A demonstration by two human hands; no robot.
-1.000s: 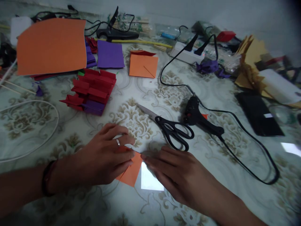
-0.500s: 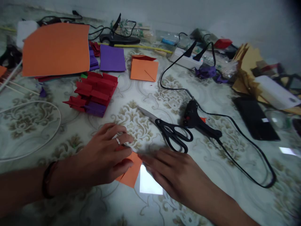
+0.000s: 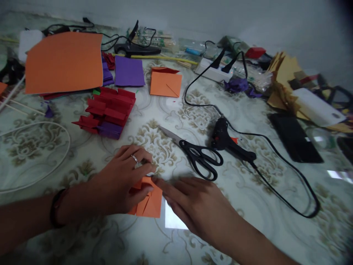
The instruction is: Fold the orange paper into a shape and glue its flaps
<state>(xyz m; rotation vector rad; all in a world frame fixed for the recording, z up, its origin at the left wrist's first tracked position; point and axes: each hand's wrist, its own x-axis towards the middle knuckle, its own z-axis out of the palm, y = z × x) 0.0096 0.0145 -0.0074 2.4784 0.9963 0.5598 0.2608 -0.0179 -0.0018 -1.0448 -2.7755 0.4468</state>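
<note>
A small folded orange paper point(image 3: 150, 202) lies flat on the patterned tablecloth point(image 3: 116, 235) near the front edge. My left hand point(image 3: 121, 184), with a ring on one finger, presses down on the paper's left part, fingers spread over it. My right hand point(image 3: 193, 206) lies flat beside it, its fingertips touching the paper's upper right edge. Most of the paper is hidden under my left hand. Black-handled scissors point(image 3: 198, 156) lie just beyond my right hand.
A black glue gun point(image 3: 224, 138) with a looping cord lies right of the scissors. Folded red and purple paper pieces point(image 3: 109, 112), a large orange sheet point(image 3: 64, 60), a purple sheet point(image 3: 129, 70) and a folded orange piece point(image 3: 165, 82) sit farther back. A black phone point(image 3: 293, 136) is at right.
My left hand has shifted slightly, exposing more of the orange paper's folded flaps. My right fingertips have slid left onto the paper's top edge.
</note>
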